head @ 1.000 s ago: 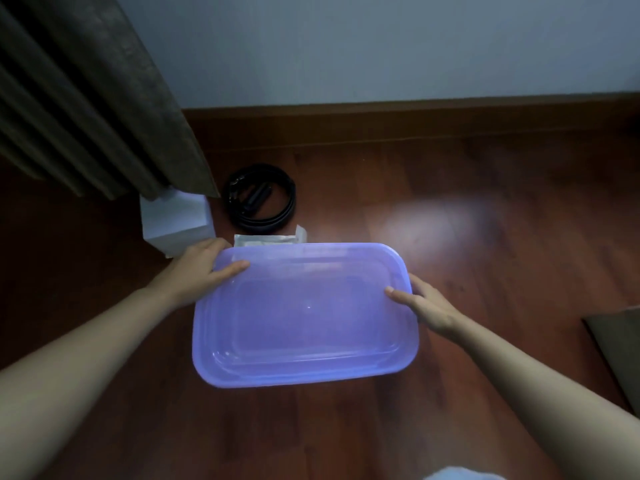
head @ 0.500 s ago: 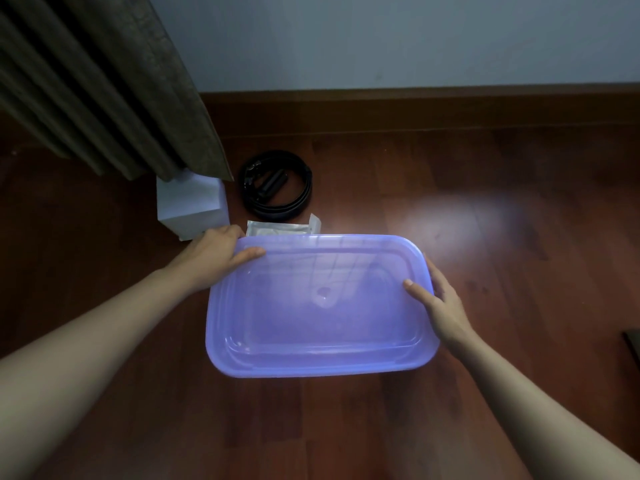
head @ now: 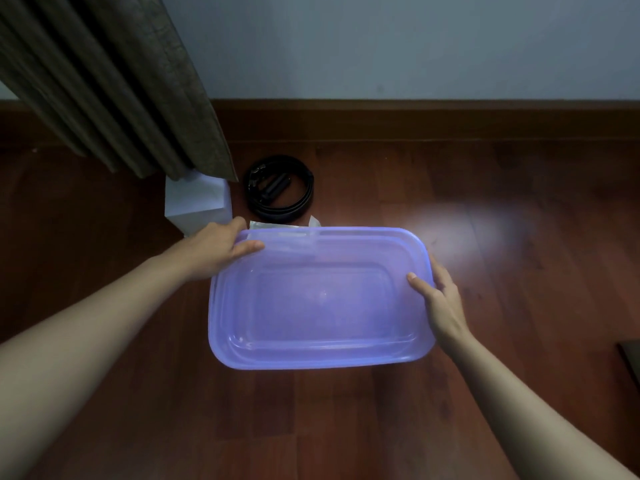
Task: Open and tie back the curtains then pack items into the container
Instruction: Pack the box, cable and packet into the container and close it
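A translucent purple plastic container [head: 412, 351] is held over the wooden floor, its inside bare. My left hand [head: 214, 249] grips its far left corner, thumb over the rim. My right hand [head: 438, 299] holds the right short side, thumb inside the rim. Behind the container lie a coiled black belt [head: 280, 188], a white box [head: 197, 206] and a flat clear-wrapped packet [head: 277, 226], partly hidden by the container's far rim. A dark brown curtain [head: 114, 84] hangs at the upper left, its hem just over the white box.
A wooden skirting board [head: 433, 119] runs along the pale wall at the back. A dark flat object [head: 632, 358] pokes in at the right edge. Bare wooden floor [head: 519, 209] lies right of and in front of the container.
The view has shifted so the curtain, box and belt sit further right. Both hands keep hold of the container, which has tilted slightly, with its far edge nearer the packet.
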The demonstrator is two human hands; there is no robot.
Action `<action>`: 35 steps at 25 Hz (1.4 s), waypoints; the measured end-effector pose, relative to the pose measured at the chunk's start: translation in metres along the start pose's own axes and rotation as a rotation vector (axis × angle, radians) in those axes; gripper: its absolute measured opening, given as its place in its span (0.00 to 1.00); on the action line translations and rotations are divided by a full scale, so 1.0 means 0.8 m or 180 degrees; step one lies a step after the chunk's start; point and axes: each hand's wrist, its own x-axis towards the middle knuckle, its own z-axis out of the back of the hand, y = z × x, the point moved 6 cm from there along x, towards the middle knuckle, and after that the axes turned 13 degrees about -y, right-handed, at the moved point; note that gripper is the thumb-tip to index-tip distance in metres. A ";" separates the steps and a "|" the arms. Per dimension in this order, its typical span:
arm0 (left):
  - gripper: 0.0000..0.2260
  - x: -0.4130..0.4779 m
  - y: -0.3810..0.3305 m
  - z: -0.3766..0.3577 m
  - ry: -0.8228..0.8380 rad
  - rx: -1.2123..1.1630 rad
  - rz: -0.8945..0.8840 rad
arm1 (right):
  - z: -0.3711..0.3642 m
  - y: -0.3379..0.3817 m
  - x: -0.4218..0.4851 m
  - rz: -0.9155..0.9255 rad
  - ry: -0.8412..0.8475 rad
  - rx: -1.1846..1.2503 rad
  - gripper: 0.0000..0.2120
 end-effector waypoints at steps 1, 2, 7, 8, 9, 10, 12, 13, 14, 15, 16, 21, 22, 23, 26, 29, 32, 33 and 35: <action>0.27 0.000 -0.002 0.008 -0.0093 0.0067 -0.0053 | 0.003 0.009 0.002 0.0077 -0.0022 0.0078 0.34; 0.28 0.000 -0.004 0.017 -0.0220 0.0142 -0.0133 | 0.006 0.017 0.005 0.0120 -0.0023 0.0194 0.33; 0.26 0.003 -0.036 0.051 -0.0873 -0.0757 -0.0133 | 0.040 0.041 0.019 -0.0169 0.0055 0.1250 0.23; 0.26 0.003 -0.033 0.048 -0.0960 -0.1202 0.0104 | 0.055 0.035 0.023 -0.0290 -0.0147 0.1413 0.20; 0.27 0.003 -0.025 0.042 -0.1012 -0.1381 0.0372 | 0.071 0.025 0.027 -0.0392 -0.0451 0.1576 0.16; 0.28 0.000 -0.014 0.029 -0.0956 -0.1240 0.0657 | 0.089 0.012 0.028 -0.0489 -0.0835 0.1740 0.13; 0.34 -0.012 0.012 -0.011 -0.0512 -0.0577 0.0986 | 0.117 -0.021 0.025 -0.0750 -0.1652 0.2145 0.12; 0.34 -0.020 0.019 -0.028 -0.0230 -0.0355 0.1012 | 0.124 -0.037 0.021 -0.0938 -0.2028 0.2382 0.14; 0.31 -0.025 0.022 -0.044 -0.0040 -0.0264 0.0974 | 0.130 -0.052 0.017 -0.1145 -0.2375 0.2609 0.19; 0.29 -0.026 0.024 -0.052 -0.0002 -0.0271 0.0918 | 0.132 -0.066 0.015 -0.1316 -0.2641 0.2821 0.23; 0.27 -0.026 0.029 -0.052 -0.0045 -0.0315 0.0884 | 0.129 -0.075 0.014 -0.1408 -0.2818 0.2968 0.26; 0.26 -0.022 0.031 -0.053 -0.0079 -0.0411 0.0864 | 0.124 -0.119 0.003 -0.1665 -0.3229 0.2693 0.30; 0.26 -0.022 0.030 -0.054 -0.0099 -0.0426 0.0864 | 0.122 -0.124 0.003 -0.1682 -0.3210 0.2606 0.30; 0.26 -0.024 0.029 -0.053 -0.0133 -0.0464 0.0877 | 0.119 -0.129 0.003 -0.1679 -0.3171 0.2524 0.31; 0.26 -0.024 0.028 -0.051 -0.0216 -0.0610 0.0945 | 0.123 -0.138 0.003 -0.1609 -0.3108 0.1716 0.32; 0.27 -0.027 0.026 -0.050 -0.0222 -0.0695 0.1000 | 0.138 -0.148 0.002 -0.1920 -0.2950 0.0096 0.34; 0.27 -0.029 0.022 -0.048 -0.0273 -0.0722 0.1045 | 0.142 -0.151 0.004 -0.1984 -0.2808 -0.0367 0.33; 0.27 -0.029 0.022 -0.048 -0.0278 -0.0714 0.1055 | 0.141 -0.151 0.003 -0.2061 -0.2747 -0.0454 0.32; 0.27 -0.030 0.021 -0.047 -0.0272 -0.0680 0.1048 | 0.139 -0.150 0.000 -0.2274 -0.2663 -0.0536 0.30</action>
